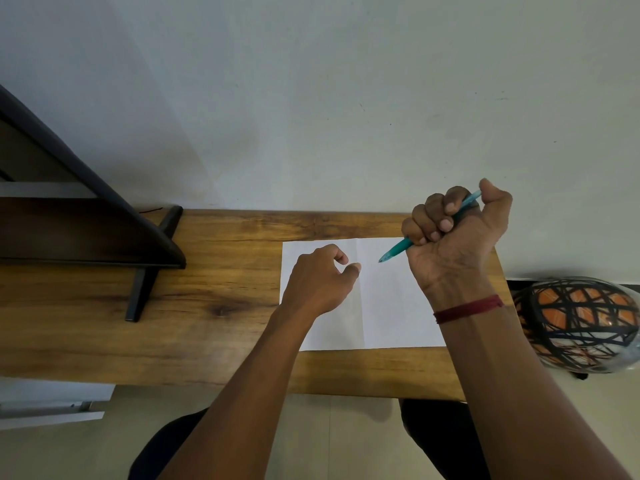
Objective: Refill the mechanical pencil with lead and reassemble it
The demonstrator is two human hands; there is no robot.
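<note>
The table carries 1 sheet of white paper, and both of your hands work over that sheet. A dark frame on a stand sits well to the left of the paper, and a round orange-and-black object lies off its right edge, beyond the table.

Your right hand hovers above the paper's far right corner. Its fingers are wrapped tight in a fist round the teal mechanical pencil, with the thumb set at the upper end of the barrel. The pencil's long axis runs on a slant: the capped end points up and away to the right, past the paper's far edge, and the tip points down and left, toward the middle of the sheet.

Your left hand rests over the left half of the paper, lower than the right. Its thumb and forefinger curl toward each other with a small gap between them. Whether a lead sits in that pinch you cannot tell from here; anything that thin is lost against the white.

The relation that matters is this: the pencil's tip aims straight at the left thumb and forefinger, near them but apart. The left hand is therefore the closer 1 to the tip, while the right thumb alone commands the far end. I judge any feeding or clicking depends on holding that slant steady.
</note>
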